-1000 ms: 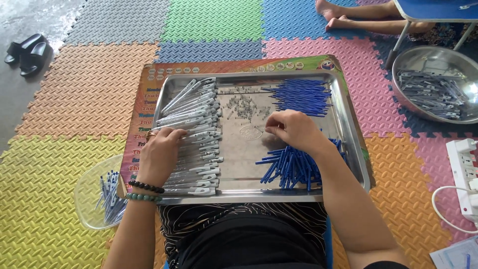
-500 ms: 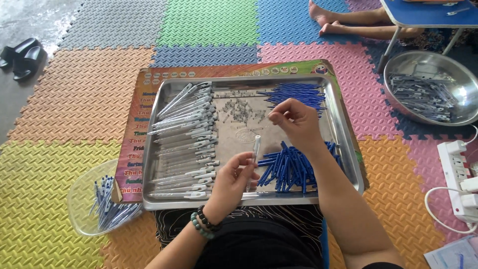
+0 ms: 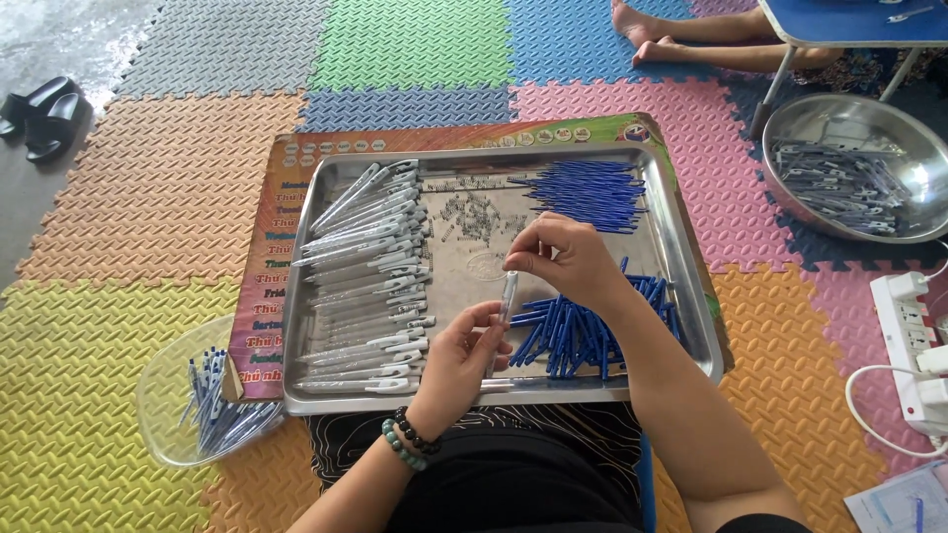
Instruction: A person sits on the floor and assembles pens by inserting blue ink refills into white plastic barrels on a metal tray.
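**A:** What are the hands doing?

**B:** The left hand (image 3: 462, 357) is closed around the lower end of a clear pen barrel (image 3: 505, 314), held nearly upright over the tray (image 3: 691, 326). The right hand (image 3: 565, 259) pinches at the barrel's top end with its fingertips; whether it grips a small part there is too small to tell.

**A:** What lies under them?

**B:** A steel tray on the floor mats (image 3: 128, 217). Just right of the hands is a loose pile of blue refills (image 3: 578, 331); a tidier bundle of blue refills (image 3: 589, 190) lies at the far right of the tray. Small springs (image 3: 476, 214) are scattered in the far middle. Rows of barrels (image 3: 370, 266) fill the left side.

**A:** And around the tray?

**B:** A printed board (image 3: 269, 266) sits beneath it. A clear bowl (image 3: 168, 395) with pens is near the left wrist. Well apart to the right are a metal basin (image 3: 839, 128) of parts, a power strip (image 3: 913, 345), and another person's bare feet (image 3: 652, 35).
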